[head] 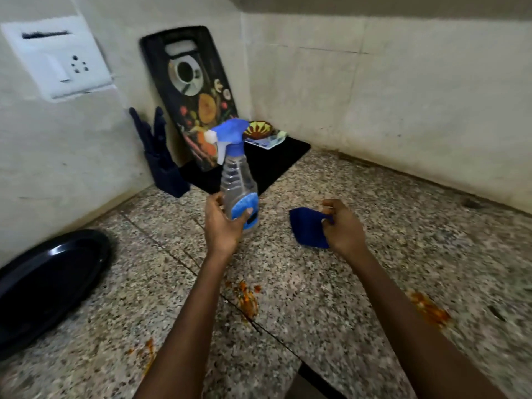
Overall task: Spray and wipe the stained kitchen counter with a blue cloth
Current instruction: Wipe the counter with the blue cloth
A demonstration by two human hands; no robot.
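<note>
A clear spray bottle (238,180) with a blue trigger head and blue label stands upright over the speckled granite counter (374,226). My left hand (223,223) grips its lower body, thumb across the label. To the right, my right hand (342,226) pinches a folded blue cloth (306,227) by its right edge, just above the counter. Orange food stains lie on the counter: one between my forearms (247,299), one at the right (429,309), one at the lower left (146,349).
A black plate (49,283) sits at the left edge. In the back corner stand a dark blue knife block (161,156), a printed cutting board (193,93) leaning on the wall, and a black mat (273,162) bearing a small colourful bowl (257,129). A wall socket (57,61) is upper left.
</note>
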